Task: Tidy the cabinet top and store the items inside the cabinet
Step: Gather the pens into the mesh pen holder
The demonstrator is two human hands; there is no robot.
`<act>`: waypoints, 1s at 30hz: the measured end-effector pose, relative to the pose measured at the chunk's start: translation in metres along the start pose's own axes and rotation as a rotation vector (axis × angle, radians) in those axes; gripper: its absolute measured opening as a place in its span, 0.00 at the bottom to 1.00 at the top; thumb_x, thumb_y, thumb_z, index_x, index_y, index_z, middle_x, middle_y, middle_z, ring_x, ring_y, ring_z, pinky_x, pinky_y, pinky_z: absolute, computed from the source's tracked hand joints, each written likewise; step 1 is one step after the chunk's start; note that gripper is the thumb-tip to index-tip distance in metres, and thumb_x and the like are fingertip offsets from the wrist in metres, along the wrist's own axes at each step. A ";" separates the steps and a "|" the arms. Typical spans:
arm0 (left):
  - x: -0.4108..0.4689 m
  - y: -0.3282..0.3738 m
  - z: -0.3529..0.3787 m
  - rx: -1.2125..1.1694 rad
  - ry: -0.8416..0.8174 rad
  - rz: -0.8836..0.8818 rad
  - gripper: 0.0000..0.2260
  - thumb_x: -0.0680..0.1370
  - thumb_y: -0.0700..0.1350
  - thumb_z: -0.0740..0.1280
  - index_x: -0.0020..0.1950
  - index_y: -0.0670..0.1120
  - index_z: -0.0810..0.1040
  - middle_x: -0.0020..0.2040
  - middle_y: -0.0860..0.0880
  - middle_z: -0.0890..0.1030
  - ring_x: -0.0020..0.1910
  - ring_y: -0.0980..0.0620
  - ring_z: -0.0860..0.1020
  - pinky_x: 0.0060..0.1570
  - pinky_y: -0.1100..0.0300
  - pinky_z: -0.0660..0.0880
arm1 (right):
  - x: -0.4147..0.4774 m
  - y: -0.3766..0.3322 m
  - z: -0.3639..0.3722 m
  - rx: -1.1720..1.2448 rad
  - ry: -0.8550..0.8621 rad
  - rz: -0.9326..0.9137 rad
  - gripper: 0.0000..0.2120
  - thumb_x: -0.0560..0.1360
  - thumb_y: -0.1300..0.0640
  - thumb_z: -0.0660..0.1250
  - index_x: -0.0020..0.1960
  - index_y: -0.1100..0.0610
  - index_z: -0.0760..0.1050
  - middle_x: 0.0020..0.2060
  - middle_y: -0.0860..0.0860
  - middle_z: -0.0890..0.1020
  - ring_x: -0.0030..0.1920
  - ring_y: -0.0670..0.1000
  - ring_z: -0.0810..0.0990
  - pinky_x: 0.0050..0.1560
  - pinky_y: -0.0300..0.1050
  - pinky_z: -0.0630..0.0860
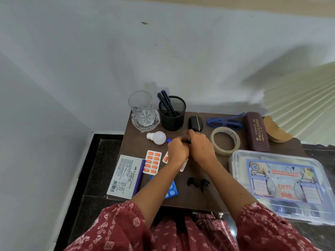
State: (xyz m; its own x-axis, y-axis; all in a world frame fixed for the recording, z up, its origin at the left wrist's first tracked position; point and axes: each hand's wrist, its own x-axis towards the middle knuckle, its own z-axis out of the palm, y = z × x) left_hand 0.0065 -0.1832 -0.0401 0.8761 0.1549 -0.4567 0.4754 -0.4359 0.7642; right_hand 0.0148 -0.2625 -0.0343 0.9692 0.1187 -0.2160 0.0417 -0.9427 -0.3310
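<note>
Both your hands meet: left hand (178,151), right hand (201,144), fingers curled round a blurred blue-and-black pen-like item (169,140). Gathering step, likely; next, stand it in the mesh holder (172,115).

Head camera — looking steeply down, close over the cabinet top (188,200) (wide-angle).

Pale grey wall (72,51), dark, perhaps granite, floor (101,160).

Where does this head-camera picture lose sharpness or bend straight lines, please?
Head view: the left hand and right hand are motion-blurred where they meet, hiding what they hold; the wide-angle lens splays the walls and skews the cabinet top.
</note>
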 end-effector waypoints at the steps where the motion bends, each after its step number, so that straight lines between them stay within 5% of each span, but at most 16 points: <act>1: 0.000 -0.001 0.000 -0.003 -0.004 -0.003 0.15 0.79 0.35 0.56 0.62 0.41 0.75 0.59 0.41 0.79 0.57 0.45 0.77 0.58 0.53 0.74 | 0.000 -0.001 0.000 -0.007 -0.002 0.002 0.11 0.76 0.63 0.60 0.59 0.59 0.67 0.55 0.57 0.76 0.55 0.59 0.76 0.46 0.49 0.74; 11: -0.001 -0.001 -0.007 -0.069 -0.001 0.010 0.14 0.80 0.37 0.56 0.63 0.40 0.75 0.59 0.42 0.78 0.56 0.46 0.77 0.52 0.58 0.74 | 0.004 -0.005 -0.003 0.106 0.056 0.038 0.12 0.76 0.62 0.62 0.59 0.61 0.70 0.53 0.59 0.77 0.53 0.60 0.77 0.48 0.50 0.74; 17: -0.002 0.004 -0.022 -0.405 -0.156 -0.132 0.12 0.81 0.38 0.54 0.59 0.37 0.74 0.39 0.44 0.78 0.34 0.50 0.78 0.33 0.61 0.79 | 0.005 -0.009 -0.020 0.576 0.097 0.152 0.16 0.70 0.65 0.67 0.58 0.59 0.74 0.45 0.56 0.82 0.42 0.47 0.76 0.38 0.32 0.69; 22: -0.009 0.009 -0.038 -0.466 -0.235 -0.131 0.11 0.82 0.42 0.53 0.52 0.40 0.73 0.37 0.46 0.77 0.31 0.51 0.77 0.33 0.57 0.79 | 0.004 -0.015 -0.024 0.846 0.083 0.173 0.14 0.72 0.66 0.66 0.57 0.60 0.74 0.40 0.55 0.81 0.33 0.47 0.76 0.26 0.24 0.69; 26: -0.013 -0.003 -0.055 -0.338 -0.121 -0.124 0.10 0.82 0.45 0.54 0.50 0.43 0.74 0.35 0.49 0.73 0.28 0.56 0.72 0.26 0.63 0.70 | 0.000 -0.018 -0.015 0.973 0.056 0.175 0.12 0.75 0.65 0.63 0.59 0.62 0.73 0.36 0.51 0.80 0.39 0.48 0.81 0.44 0.37 0.79; 28: -0.015 -0.014 -0.065 -0.270 -0.095 -0.098 0.10 0.82 0.45 0.55 0.49 0.44 0.75 0.35 0.50 0.73 0.29 0.55 0.69 0.26 0.64 0.66 | 0.000 -0.018 -0.009 0.802 0.053 0.143 0.11 0.76 0.64 0.63 0.58 0.61 0.73 0.40 0.52 0.80 0.44 0.51 0.81 0.52 0.46 0.79; 30: -0.019 -0.022 -0.072 -0.213 -0.074 -0.074 0.10 0.81 0.45 0.56 0.47 0.44 0.75 0.35 0.50 0.73 0.28 0.55 0.68 0.26 0.64 0.63 | 0.002 -0.019 -0.002 0.597 0.029 0.098 0.12 0.76 0.62 0.63 0.59 0.61 0.74 0.47 0.54 0.81 0.48 0.51 0.79 0.53 0.42 0.75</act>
State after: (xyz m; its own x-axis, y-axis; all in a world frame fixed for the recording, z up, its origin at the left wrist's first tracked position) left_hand -0.0144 -0.1123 -0.0157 0.8335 0.1109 -0.5412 0.5514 -0.2280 0.8025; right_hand 0.0162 -0.2445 -0.0268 0.9681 0.0237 -0.2493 -0.1836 -0.6097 -0.7711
